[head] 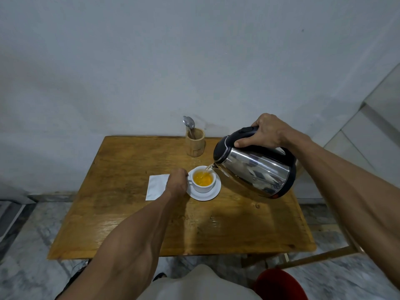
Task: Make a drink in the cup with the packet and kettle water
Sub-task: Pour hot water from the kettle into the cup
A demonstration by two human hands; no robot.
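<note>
A white cup (203, 187) stands on a white saucer (213, 194) in the middle of the wooden table (129, 224). Orange liquid fills the cup partway. My left hand (177, 182) grips the cup's handle from the left. A steel kettle (257, 169) with a black handle is tilted over the cup, and my right hand (264, 132) is closed around that handle. A thin stream of water runs from the spout into the cup. A white packet (155, 187) lies flat on the table, left of the cup and partly under my left hand.
A bamboo holder (195, 145) with a metal spoon (189, 123) stands at the table's back edge, against the grey wall. A red stool (279, 284) sits on the marble floor at lower right. White steps rise at the right.
</note>
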